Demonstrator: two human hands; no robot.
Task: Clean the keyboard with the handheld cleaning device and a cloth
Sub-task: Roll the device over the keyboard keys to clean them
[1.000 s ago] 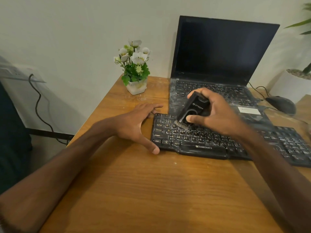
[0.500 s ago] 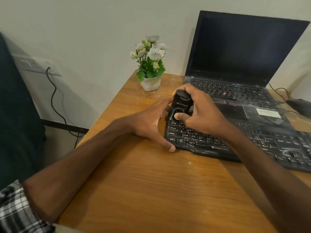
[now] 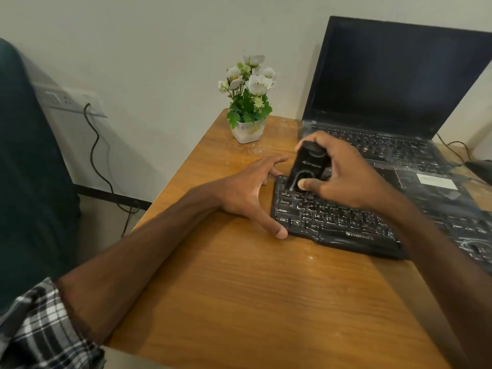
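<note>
– Keyboard (image 3: 332, 222) first: where does the head camera find it?

– On the wooden table (image 3: 239, 302), toward three o'clock from the middle of the view. It is black, and its long side runs off toward four o'clock. Pale dusty streaks lie across the keys.

– And the cleaning device (image 3: 306, 166)?

– It is black and stands nearly upright, with its top leaning toward one o'clock. Its lower end is down on the keys at the keyboard's far left corner. The right hand (image 3: 346, 179) grips it, thumb pressed on the near face and the other fingers curled round the back.

– The left hand (image 3: 247, 193)?

– It holds nothing. Its fingers are spread apart and fairly straight. The thumb tip touches the keyboard's near left corner. The fingertips lie by the far left corner, but whether they touch it cannot be told.

– What else is around?

– An open laptop (image 3: 394, 83) with a dark screen sits at one o'clock, just beyond the keyboard. A pot of white flowers (image 3: 249, 129) stands at twelve o'clock near the table's far edge. A dark mouse (image 3: 479, 166) is at the right border. At ten o'clock a wall socket (image 3: 66, 99) has a black cable (image 3: 98, 161) hanging from it. A plaid sleeve (image 3: 45, 328) shows at seven o'clock.
</note>
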